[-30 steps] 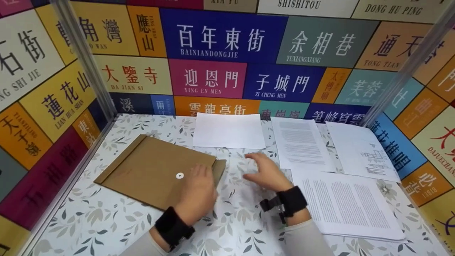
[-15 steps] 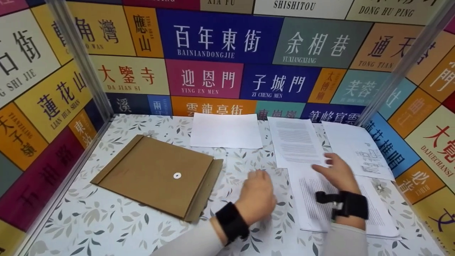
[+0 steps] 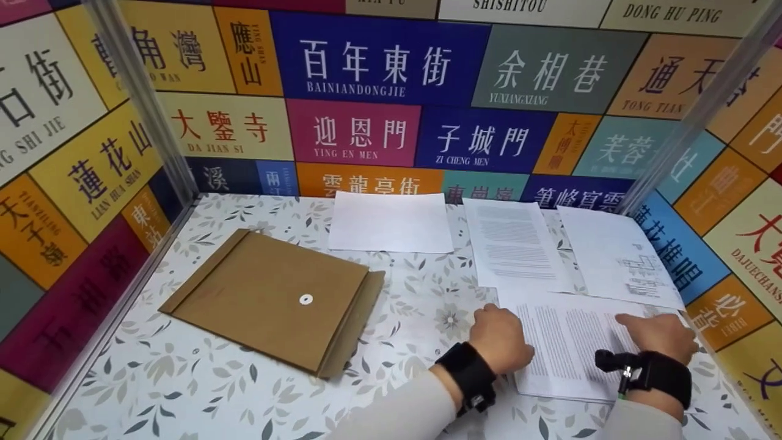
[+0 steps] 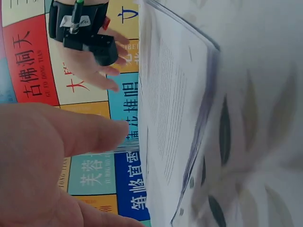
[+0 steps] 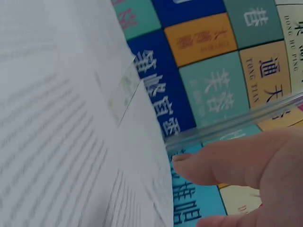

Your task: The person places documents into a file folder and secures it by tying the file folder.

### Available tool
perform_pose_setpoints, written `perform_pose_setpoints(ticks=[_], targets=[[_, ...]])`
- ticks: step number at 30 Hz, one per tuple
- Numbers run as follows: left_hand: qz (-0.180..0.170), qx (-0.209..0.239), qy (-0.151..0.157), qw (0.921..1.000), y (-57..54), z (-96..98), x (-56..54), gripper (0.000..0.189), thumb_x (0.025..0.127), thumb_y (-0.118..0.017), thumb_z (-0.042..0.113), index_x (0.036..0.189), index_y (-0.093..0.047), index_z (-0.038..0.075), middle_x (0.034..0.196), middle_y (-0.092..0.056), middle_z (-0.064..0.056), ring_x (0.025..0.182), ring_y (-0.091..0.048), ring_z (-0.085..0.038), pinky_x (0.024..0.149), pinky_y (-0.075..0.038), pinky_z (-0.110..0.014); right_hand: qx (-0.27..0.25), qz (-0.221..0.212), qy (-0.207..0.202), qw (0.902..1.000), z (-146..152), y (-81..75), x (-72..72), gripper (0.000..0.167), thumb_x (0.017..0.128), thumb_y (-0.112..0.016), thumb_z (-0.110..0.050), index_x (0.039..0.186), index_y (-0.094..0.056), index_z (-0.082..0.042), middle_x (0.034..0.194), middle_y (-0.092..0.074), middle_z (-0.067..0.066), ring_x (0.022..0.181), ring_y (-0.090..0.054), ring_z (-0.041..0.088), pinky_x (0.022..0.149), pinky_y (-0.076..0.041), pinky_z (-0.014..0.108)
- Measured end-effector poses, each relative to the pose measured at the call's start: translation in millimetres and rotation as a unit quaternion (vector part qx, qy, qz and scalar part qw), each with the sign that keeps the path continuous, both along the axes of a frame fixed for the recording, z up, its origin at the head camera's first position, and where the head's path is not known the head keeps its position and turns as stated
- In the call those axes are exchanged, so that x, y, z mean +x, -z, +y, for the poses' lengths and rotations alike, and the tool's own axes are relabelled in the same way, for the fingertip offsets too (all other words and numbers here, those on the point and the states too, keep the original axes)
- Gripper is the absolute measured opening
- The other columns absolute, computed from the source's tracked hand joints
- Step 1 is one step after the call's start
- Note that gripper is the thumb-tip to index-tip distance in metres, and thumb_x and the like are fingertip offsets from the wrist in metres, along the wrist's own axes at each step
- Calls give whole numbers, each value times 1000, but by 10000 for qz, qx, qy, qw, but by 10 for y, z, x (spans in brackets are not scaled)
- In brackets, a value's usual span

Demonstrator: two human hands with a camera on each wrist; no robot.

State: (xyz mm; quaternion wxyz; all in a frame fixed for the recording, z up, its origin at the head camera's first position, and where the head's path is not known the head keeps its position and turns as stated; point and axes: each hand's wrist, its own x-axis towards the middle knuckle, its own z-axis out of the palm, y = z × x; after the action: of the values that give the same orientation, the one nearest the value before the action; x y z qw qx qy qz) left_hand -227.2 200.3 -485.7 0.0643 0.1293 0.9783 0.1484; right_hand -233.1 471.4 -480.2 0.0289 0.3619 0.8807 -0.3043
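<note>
A thick stack of printed paper (image 3: 571, 348) lies at the front right of the table. My left hand (image 3: 502, 339) is at its left edge, overlapping that side in the head view. In the left wrist view the thumb (image 4: 97, 132) stands apart from the finger below, with the stack's edge beyond them and nothing between. Over the stack's right side is my right hand (image 3: 661, 335), its thumb pointing inward. The right wrist view has that thumb (image 5: 213, 163) and a finger spread beside the printed sheets (image 5: 52, 142). The hands face each other across the stack.
A brown document envelope (image 3: 263, 299) with a white button lies at left, its right flap unfolded. Behind are a blank white sheet (image 3: 391, 223), a printed sheet (image 3: 513, 241) and a sheet with a line drawing (image 3: 617, 256). Patterned walls enclose the table.
Both hands have moved right, from the envelope's side to the printed stack. The left hand has left the envelope, which stays in place with its flap in sight.
</note>
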Motion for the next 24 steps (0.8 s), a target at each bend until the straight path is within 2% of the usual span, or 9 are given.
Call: perform_pose_setpoints(ticks=[5,10,14,18,20,24], targets=[[53,-231,-74,9997,64,183,15,48,81,-79,56,96,-76,10,89,-57,-7,81,-54,-20,57,-49,-35,-209,-697,71,9973,76,86,22,110,90,-69,-55,152,-21,22,149,-15,53,139,-15,66,115,-21,70],[87,-287,-3,9995,103,271,16,44,80,-79,54,91,-77,11,85,-60,-7,79,-56,-22,59,-47,-36,-189,-806,94,9965,96,74,8,110,90,-68,-56,151,-21,22,148,-13,53,139,-11,66,116,-19,71],[169,-164,145,9996,113,276,-12,39,81,-81,50,89,-77,12,83,-62,-4,79,-56,-21,63,-46,-36,-122,-839,-14,9964,121,61,28,105,91,-68,-54,150,-27,22,145,-22,50,132,-21,62,113,-26,67],[202,-198,207,9994,135,287,-10,38,83,-80,48,90,-78,11,82,-62,-3,78,-57,-19,65,-47,-34,11,-882,-509,9948,147,59,36,102,90,-71,-55,144,-35,24,138,-39,45,116,-38,52,101,-37,60],[252,-251,196,9992,150,290,4,39,84,-80,49,90,-78,11,81,-62,-3,76,-58,-18,65,-48,-33,-12,-922,-730,9931,168,50,23,106,89,-71,-57,143,-34,26,140,-40,44,115,-43,51,103,-39,61],[471,-291,216,9982,156,271,32,37,84,-79,48,88,-78,11,78,-62,-2,75,-57,-17,63,-46,-32,-79,-1075,-980,9893,231,32,-7,113,90,-70,-61,146,-27,27,147,-33,47,122,-44,52,111,-36,64]])
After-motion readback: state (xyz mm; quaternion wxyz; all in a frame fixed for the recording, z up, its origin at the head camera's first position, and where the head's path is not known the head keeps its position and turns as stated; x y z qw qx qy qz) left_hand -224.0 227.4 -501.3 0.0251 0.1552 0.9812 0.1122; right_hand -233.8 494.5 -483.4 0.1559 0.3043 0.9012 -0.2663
